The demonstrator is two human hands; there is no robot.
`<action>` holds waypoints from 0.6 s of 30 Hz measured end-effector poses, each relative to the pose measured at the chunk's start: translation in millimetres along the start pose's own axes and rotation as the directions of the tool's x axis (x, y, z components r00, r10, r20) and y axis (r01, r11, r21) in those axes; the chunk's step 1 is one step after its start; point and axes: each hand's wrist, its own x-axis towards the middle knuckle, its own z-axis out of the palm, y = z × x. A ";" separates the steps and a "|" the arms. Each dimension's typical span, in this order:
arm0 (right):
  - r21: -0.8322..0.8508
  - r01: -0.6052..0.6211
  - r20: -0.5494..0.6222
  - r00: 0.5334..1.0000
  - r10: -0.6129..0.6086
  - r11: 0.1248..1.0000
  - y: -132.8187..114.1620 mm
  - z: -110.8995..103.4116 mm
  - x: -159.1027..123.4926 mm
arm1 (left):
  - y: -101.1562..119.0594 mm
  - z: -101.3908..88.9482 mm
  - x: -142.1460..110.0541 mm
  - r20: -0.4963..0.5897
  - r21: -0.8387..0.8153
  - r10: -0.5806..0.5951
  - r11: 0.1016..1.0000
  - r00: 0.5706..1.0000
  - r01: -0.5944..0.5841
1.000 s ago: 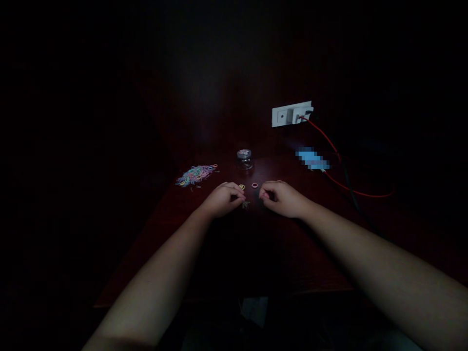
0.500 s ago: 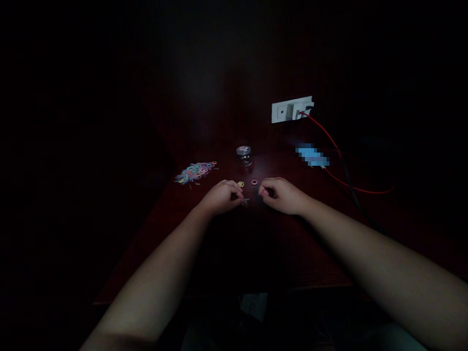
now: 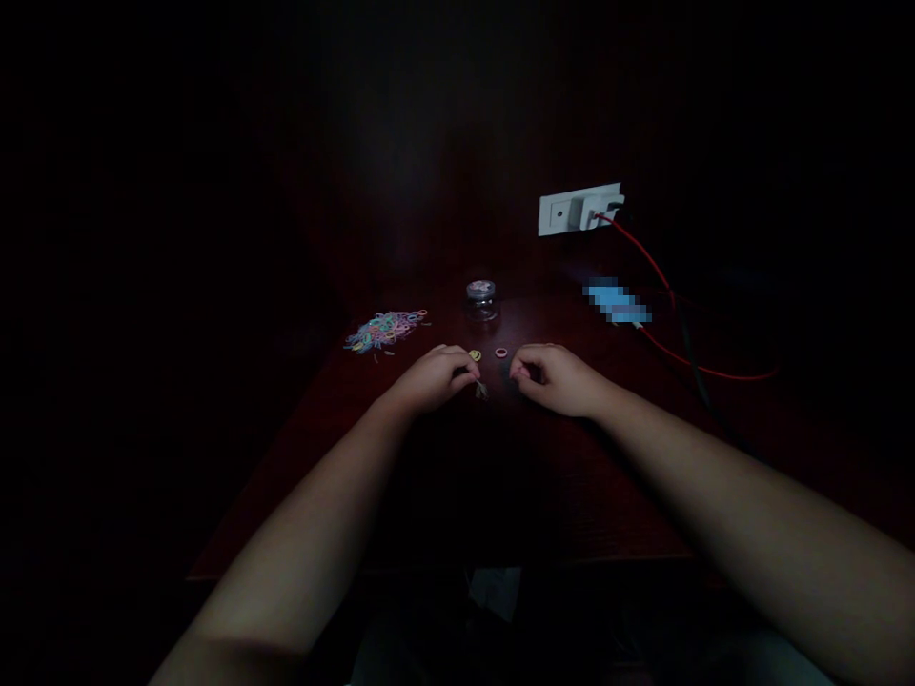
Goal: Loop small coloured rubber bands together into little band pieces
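Note:
My left hand (image 3: 441, 378) is closed in a pinch, thumb against forefinger. From its fingertips a thin pale elastic band stretches to a small clump of greyish bands (image 3: 483, 391) on the table. A cluster of yellow bands (image 3: 476, 355) lies just beyond those fingers. Between the two hands sits a pink ring of bands (image 3: 501, 353). My right hand (image 3: 559, 379) rests on the table with its fingers curled together; whatever it may hold is hidden. Farther left is a loose pile of multicoloured elastic bands (image 3: 386, 330).
A small clear jar with a lid (image 3: 481, 297) stands behind the hands. At the right lies a blurred-out blue object (image 3: 616, 300) with a red cable (image 3: 701, 367) running to a charger in the wall socket (image 3: 561, 214). The dark red table (image 3: 300, 495) has its front edge near me.
My left fingers now hold a pale band drawn from the greyish clump. The right hand keeps nearly the same pose, and the whole view has shifted slightly.

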 end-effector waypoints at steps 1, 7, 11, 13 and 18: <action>-0.003 0.001 -0.003 1.000 -0.001 1.000 -0.2 0.0 0.1 | -1.1 0.9 0.3 0.013 0.004 0.011 1.000 1.000 -0.011; -0.013 0.009 -0.001 1.000 -0.009 1.000 0.9 0.5 0.6 | -1.4 4.2 4.2 0.025 0.048 0.039 0.998 0.999 -0.040; -0.010 -0.003 0.009 1.000 0.003 1.000 0.6 0.1 0.4 | 5.4 1.0 5.0 -0.019 0.050 -0.030 0.998 0.999 0.031; -0.006 -0.004 0.006 1.000 0.004 1.000 0.5 -0.2 0.4 | 10.0 -1.1 4.0 -0.024 0.043 -0.060 0.997 0.998 0.061; -0.012 0.003 0.005 1.000 -0.003 1.000 1.1 -0.5 0.4 | 20.2 -2.7 -0.8 0.089 0.012 -0.023 1.000 0.996 0.022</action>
